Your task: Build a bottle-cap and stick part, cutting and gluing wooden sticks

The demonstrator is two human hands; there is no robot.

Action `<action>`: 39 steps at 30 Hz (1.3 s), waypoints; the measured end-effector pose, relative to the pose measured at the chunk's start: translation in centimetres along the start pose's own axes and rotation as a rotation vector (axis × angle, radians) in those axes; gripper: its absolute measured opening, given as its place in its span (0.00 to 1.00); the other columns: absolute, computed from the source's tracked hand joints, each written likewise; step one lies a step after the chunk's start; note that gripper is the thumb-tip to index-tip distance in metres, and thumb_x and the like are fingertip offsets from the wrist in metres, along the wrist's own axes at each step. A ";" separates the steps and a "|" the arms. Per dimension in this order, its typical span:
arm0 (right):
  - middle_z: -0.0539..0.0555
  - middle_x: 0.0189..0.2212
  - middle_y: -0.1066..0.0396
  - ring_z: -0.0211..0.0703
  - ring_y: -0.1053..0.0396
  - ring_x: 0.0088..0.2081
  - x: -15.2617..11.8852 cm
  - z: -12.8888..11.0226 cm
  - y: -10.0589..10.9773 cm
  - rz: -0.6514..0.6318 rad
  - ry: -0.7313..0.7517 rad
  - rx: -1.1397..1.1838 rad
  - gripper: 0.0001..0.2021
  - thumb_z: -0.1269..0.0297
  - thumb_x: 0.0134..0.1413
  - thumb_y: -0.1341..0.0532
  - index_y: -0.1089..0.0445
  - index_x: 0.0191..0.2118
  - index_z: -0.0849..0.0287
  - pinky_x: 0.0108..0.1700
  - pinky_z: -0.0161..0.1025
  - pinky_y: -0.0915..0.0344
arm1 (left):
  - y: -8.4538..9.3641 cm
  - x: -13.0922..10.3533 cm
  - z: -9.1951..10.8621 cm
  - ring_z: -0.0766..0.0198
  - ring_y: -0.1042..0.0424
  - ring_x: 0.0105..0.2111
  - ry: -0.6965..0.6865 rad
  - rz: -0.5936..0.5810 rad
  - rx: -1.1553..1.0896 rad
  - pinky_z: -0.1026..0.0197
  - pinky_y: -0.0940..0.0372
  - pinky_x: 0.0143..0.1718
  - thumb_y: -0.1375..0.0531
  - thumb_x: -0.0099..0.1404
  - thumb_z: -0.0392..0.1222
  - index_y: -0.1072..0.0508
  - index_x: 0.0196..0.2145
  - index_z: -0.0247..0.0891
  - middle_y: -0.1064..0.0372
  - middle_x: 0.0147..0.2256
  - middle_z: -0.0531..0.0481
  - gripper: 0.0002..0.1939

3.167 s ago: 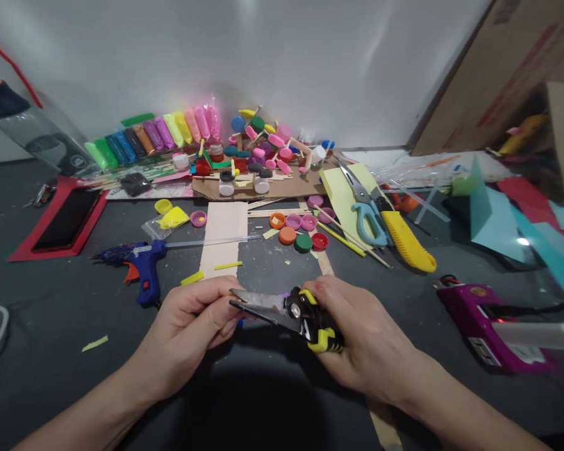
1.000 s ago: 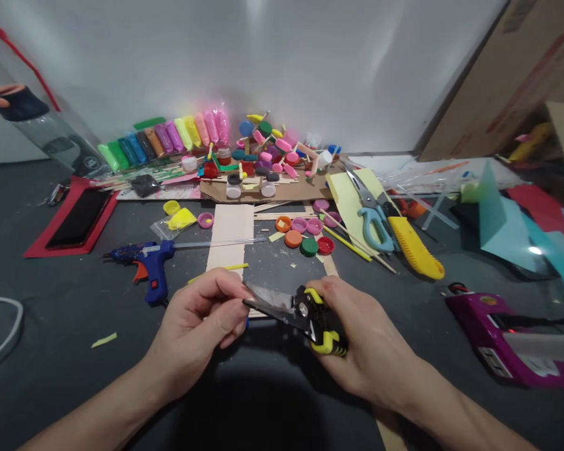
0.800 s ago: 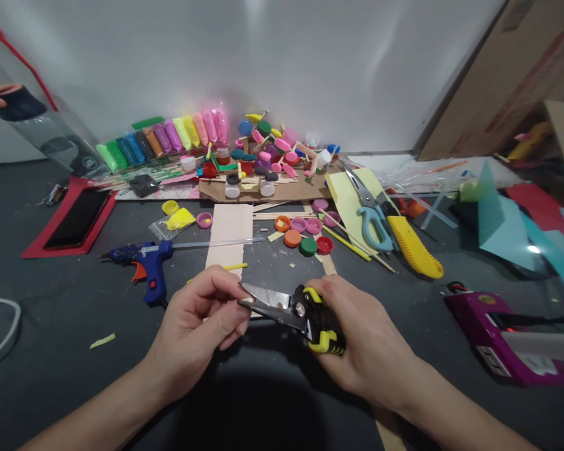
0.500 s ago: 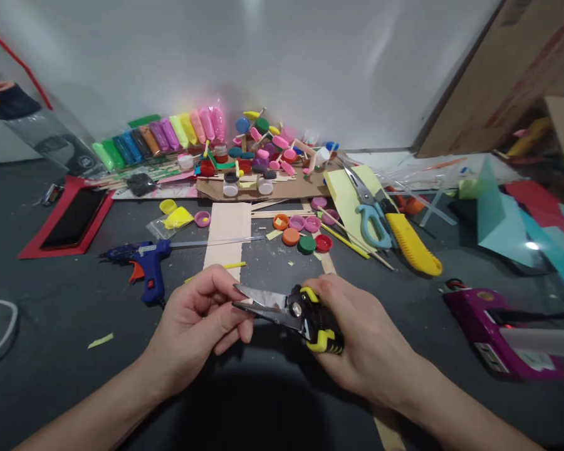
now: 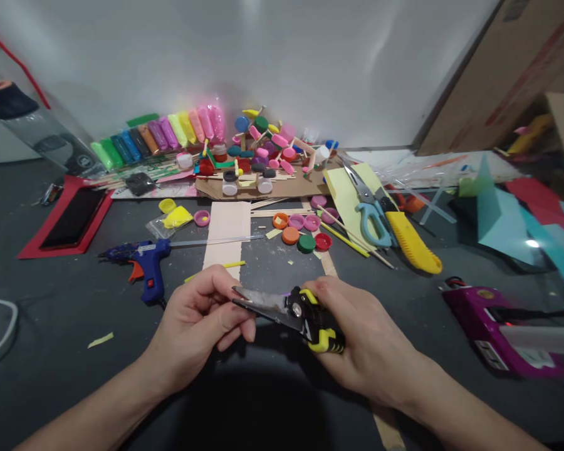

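My right hand point(image 5: 366, 332) is wrapped round the black and yellow handles of a pair of snips point(image 5: 286, 310). The blades point left and are nearly closed, their tips at the fingertips of my left hand point(image 5: 207, 319). Thumb and fingers of that hand are pinched together; whatever they hold is too small or hidden to make out. Just beyond the hands lie a yellow stick point(image 5: 225, 266) and a pale wooden strip point(image 5: 228, 222). Several bottle caps, among them a green cap point(image 5: 306, 243) and a red cap point(image 5: 323, 242), sit further back.
To the left are a blue glue gun point(image 5: 145, 263) and a phone point(image 5: 73, 219) on red paper. On the right lie blue-handled scissors point(image 5: 373, 216), a yellow cutter point(image 5: 413, 244) and a purple power box point(image 5: 493, 326). Clay packets point(image 5: 162, 134) line the back.
The snips' blades have come closer together at my left fingertips. A small purple piece now shows behind the snips' pivot. Both hands stay almost in place.
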State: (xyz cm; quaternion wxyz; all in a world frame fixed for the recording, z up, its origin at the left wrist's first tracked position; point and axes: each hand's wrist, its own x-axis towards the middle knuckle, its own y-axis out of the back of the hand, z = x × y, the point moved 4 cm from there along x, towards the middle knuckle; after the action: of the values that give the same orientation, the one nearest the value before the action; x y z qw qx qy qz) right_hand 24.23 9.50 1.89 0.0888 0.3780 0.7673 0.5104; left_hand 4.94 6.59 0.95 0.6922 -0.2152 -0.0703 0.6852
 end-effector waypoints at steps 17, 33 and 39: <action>0.60 0.38 0.28 0.54 0.30 0.40 0.5 4.9 1.2 -0.073 -0.348 -0.324 0.14 0.66 0.50 0.38 0.34 0.44 0.61 0.41 0.44 0.35 | 1.5 0.4 1.5 0.75 0.49 0.18 -0.032 0.139 0.156 0.73 0.51 0.19 0.41 0.69 0.44 0.27 0.42 0.40 0.40 0.18 0.58 0.08; 0.63 0.43 0.30 0.57 0.30 0.46 0.2 5.8 2.5 -0.067 -0.216 -0.451 0.19 0.52 0.60 0.40 0.30 0.48 0.62 0.49 0.54 0.32 | 3.2 3.0 0.6 0.63 0.23 0.36 0.165 0.417 -0.492 0.60 0.25 0.39 0.52 0.71 0.29 0.29 0.33 0.30 0.27 0.34 0.42 0.13; 0.59 0.38 0.28 0.46 0.29 0.40 1.7 1.3 2.7 0.152 0.078 -0.207 0.07 0.69 0.65 0.44 0.31 0.44 0.61 0.42 0.43 0.30 | 1.8 2.0 0.6 0.52 0.23 0.46 0.171 0.335 -0.478 0.54 0.25 0.45 0.49 0.69 0.27 0.27 0.31 0.28 0.25 0.44 0.33 0.13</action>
State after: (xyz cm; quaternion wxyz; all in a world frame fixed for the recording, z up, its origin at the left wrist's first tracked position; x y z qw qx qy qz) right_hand 25.03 12.03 3.99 0.0586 0.4039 0.6823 0.6066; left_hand 3.16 8.65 0.36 0.5027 -0.4375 -0.1348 0.7333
